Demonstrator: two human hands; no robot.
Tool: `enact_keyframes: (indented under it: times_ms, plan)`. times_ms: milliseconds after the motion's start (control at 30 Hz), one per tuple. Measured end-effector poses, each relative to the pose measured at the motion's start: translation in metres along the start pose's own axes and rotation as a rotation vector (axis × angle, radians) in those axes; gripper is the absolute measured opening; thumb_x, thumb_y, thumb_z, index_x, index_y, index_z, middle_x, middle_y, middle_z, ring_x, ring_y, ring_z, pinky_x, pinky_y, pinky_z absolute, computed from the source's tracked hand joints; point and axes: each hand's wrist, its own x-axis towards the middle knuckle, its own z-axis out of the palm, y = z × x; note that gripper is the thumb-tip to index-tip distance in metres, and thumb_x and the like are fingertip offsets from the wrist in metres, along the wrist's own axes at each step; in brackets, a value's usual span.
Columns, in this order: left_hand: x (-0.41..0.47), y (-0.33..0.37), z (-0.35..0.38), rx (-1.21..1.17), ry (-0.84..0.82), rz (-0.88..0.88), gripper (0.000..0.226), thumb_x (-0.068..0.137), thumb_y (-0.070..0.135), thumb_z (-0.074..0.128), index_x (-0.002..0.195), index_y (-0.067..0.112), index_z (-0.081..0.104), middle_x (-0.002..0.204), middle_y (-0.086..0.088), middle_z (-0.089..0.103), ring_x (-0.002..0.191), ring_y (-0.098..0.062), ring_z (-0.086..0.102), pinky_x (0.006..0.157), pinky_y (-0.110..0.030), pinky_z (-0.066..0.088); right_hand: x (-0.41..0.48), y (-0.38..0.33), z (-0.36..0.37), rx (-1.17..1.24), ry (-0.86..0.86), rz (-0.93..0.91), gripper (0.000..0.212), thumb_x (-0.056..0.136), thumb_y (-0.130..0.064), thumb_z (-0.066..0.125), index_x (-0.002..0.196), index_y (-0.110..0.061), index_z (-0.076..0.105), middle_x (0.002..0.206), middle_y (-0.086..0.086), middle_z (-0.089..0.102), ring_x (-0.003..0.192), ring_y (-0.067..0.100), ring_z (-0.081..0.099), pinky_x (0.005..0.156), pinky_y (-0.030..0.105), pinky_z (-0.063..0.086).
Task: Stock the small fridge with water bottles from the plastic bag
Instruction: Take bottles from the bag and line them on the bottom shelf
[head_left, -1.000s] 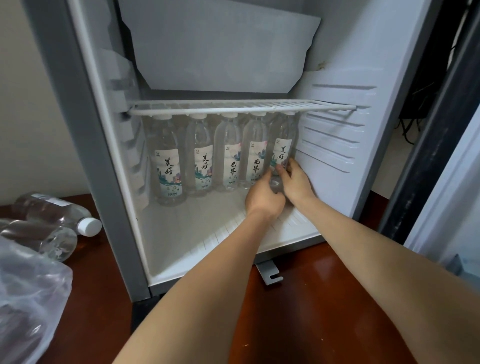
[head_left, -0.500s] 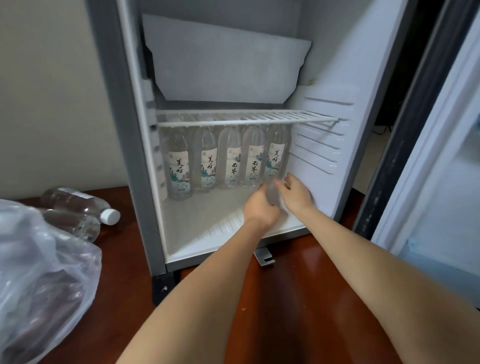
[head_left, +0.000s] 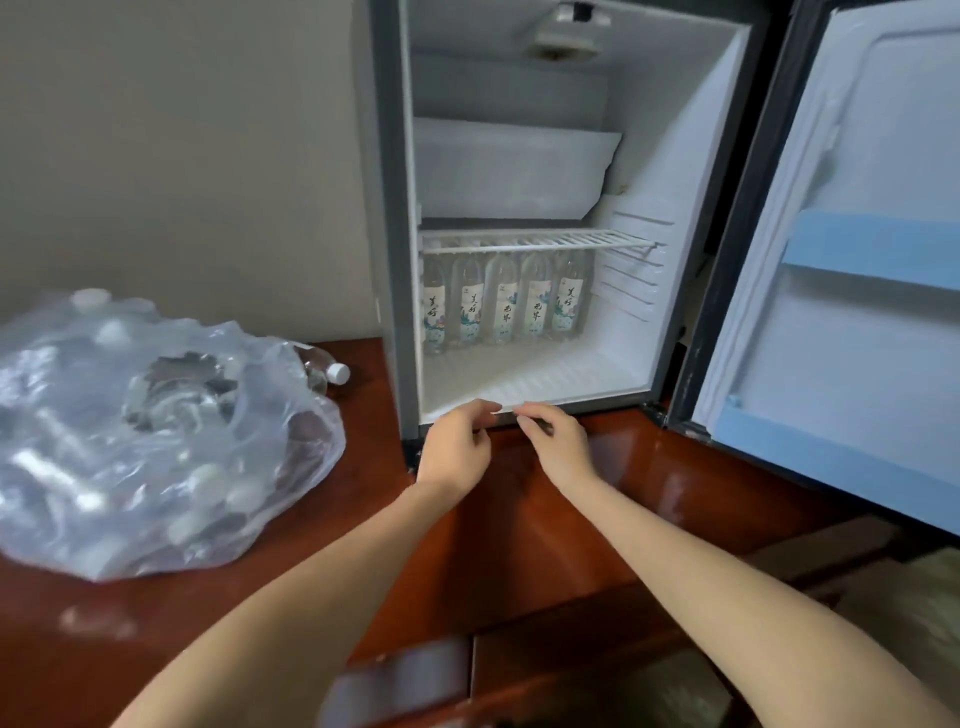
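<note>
- Both hands hover at the front lip of the small fridge (head_left: 395, 260), lower middle of the frame. The left hand (head_left: 457, 441) and right hand (head_left: 556, 441) have loosely curled fingers and hold nothing.
- Five water bottles (head_left: 506, 301) stand in a row at the back, under the wire shelf (head_left: 540, 240).
- I judge the next move is a reach left to the plastic bag (head_left: 156, 441) on the table (head_left: 519, 519), which holds more bottles.
- There is bare floor before the row, the shelf edge limits height, and the door (head_left: 857, 312) stands wide at the right.

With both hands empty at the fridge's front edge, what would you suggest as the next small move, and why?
Probably reach the left hand toward the plastic bag for another bottle: it and the right hand hold nothing, five bottles already stand at the back of the fridge, and bare floor lies before them.
</note>
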Motion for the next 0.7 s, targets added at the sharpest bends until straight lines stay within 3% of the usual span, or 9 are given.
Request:
enact_keyframes:
  times_ms: [100, 200, 400, 500, 700]
  plan:
    - [-0.041, -0.01, -0.023, 0.022, 0.085, 0.004, 0.044, 0.078, -0.006, 0.049, 0.111, 0.017, 0.068, 0.104, 0.001, 0.07, 0.099, -0.015, 0.064, 0.091, -0.024, 0.047, -0.041, -0.028, 0.031, 0.128, -0.002, 0.021, 0.016, 0.091, -0.008, 0.061, 0.1, -0.007, 0.074, 0.102, 0.006, 0.073, 0.101, 0.019, 0.065, 0.088, 0.028, 0.046]
    - [-0.083, -0.028, -0.044, 0.051, 0.146, -0.036, 0.043, 0.078, -0.006, 0.051, 0.109, 0.018, 0.069, 0.1, 0.002, 0.068, 0.095, -0.014, 0.062, 0.088, -0.022, 0.045, -0.076, -0.054, 0.059, 0.193, -0.012, 0.057, 0.014, 0.09, -0.014, 0.062, 0.095, -0.01, 0.075, 0.096, 0.003, 0.074, 0.093, 0.014, 0.066, 0.081, 0.021, 0.046]
    - [-0.142, -0.055, -0.092, -0.011, 0.363, -0.281, 0.038, 0.081, -0.002, 0.052, 0.101, 0.027, 0.066, 0.091, 0.011, 0.067, 0.081, -0.005, 0.06, 0.08, -0.023, 0.047, -0.119, -0.088, 0.089, 0.358, -0.082, 0.116, 0.011, 0.09, -0.017, 0.062, 0.089, -0.013, 0.073, 0.081, -0.002, 0.072, 0.074, 0.007, 0.066, 0.079, 0.027, 0.051]
    - [-0.16, -0.059, -0.109, 0.016, 0.449, -0.337, 0.038, 0.08, -0.003, 0.051, 0.102, 0.023, 0.066, 0.095, 0.008, 0.065, 0.08, -0.003, 0.057, 0.074, -0.016, 0.039, -0.131, -0.097, 0.097, 0.335, -0.141, 0.093, 0.011, 0.09, -0.02, 0.062, 0.087, -0.017, 0.073, 0.079, -0.008, 0.071, 0.072, 0.004, 0.066, 0.076, 0.023, 0.051]
    - [-0.16, -0.062, -0.12, 0.083, 0.446, -0.392, 0.033, 0.082, -0.001, 0.051, 0.109, 0.014, 0.062, 0.108, -0.002, 0.057, 0.098, -0.019, 0.058, 0.083, -0.027, 0.044, -0.14, -0.107, 0.108, 0.276, -0.222, 0.0, 0.008, 0.089, -0.019, 0.065, 0.09, -0.016, 0.072, 0.088, -0.004, 0.072, 0.085, 0.012, 0.066, 0.081, 0.027, 0.052]
